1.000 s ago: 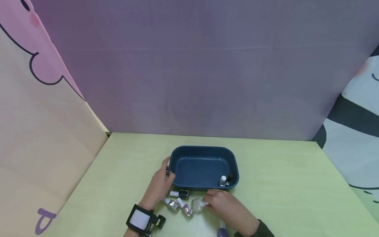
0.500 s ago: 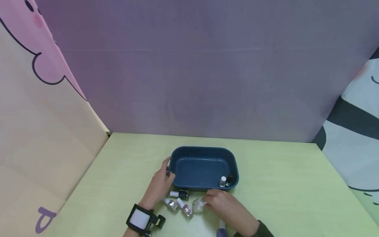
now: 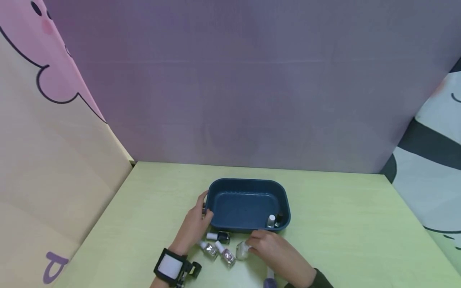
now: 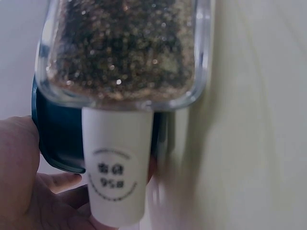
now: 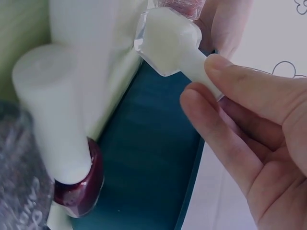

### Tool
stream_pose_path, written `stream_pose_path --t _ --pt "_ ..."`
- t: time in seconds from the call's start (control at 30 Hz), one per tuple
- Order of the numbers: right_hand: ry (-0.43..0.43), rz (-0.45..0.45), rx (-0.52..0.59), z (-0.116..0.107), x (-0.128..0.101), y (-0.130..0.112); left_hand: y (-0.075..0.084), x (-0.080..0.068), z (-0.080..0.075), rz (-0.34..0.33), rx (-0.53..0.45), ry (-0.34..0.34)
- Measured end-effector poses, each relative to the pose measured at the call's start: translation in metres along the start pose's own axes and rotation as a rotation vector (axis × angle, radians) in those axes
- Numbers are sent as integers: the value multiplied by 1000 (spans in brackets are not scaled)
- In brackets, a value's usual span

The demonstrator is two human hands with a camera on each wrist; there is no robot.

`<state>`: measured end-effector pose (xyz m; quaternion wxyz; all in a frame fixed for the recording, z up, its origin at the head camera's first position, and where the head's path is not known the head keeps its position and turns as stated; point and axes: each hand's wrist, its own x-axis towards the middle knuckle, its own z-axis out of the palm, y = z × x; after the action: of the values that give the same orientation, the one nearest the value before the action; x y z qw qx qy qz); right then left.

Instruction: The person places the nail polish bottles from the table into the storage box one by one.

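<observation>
My right hand (image 3: 268, 246) pinches the white cap of a nail polish bottle (image 3: 242, 251) with whitish contents, just in front of the tray. In the right wrist view, thumb and fingertips are on that cap (image 5: 196, 71). My left hand (image 3: 194, 222) grips the left end of a dark blue tray (image 3: 246, 230), its thumb at the front left corner. Two glitter polish bottles, one left (image 3: 209, 250) and one nearer (image 3: 228, 257), lie between my hands with a dark polish bottle (image 3: 223, 237). Glitter fills the bottle (image 4: 120, 52) close to the left wrist camera.
Inside the tray's front right corner are a white-capped bottle (image 3: 271, 221) and a dark one (image 3: 279, 218). A purple bottle (image 3: 270, 283) lies by my right forearm. The right wrist view shows a dark red bottle (image 5: 81, 196). A purple-grey panel (image 3: 252, 100) backs the table.
The whitish bottle in my right hand has shifted and turned slightly to the right, closer to my fingers. My left hand and the tray have stayed put.
</observation>
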<state>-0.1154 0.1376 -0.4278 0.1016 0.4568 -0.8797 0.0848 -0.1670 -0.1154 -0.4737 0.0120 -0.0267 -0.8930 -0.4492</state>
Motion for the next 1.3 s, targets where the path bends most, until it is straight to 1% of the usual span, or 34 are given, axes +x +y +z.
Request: stream_pose_path --t 0.3,0.5,0.7,0.9,1.07,1.2,1.3 --pt "-2 26 22 -3 1 -1 -1 1 0 9 2 7" --pt "17 18 22 -4 2 -1 -2 1 0 1 3 5" --pt "10 13 9 -6 4 -1 -1 1 -1 -3 -7 7" --pt "74 1 29 -6 3 -1 0 0 -2 -19 -14 -4" --pt "115 4 40 -5 3 0 0 0 -3 -13 -13 0" --pt "135 1 24 -4 3 1 0 0 -2 -13 -7 8" --pt "131 7 17 -4 4 2 0 0 -3 -15 -9 7"
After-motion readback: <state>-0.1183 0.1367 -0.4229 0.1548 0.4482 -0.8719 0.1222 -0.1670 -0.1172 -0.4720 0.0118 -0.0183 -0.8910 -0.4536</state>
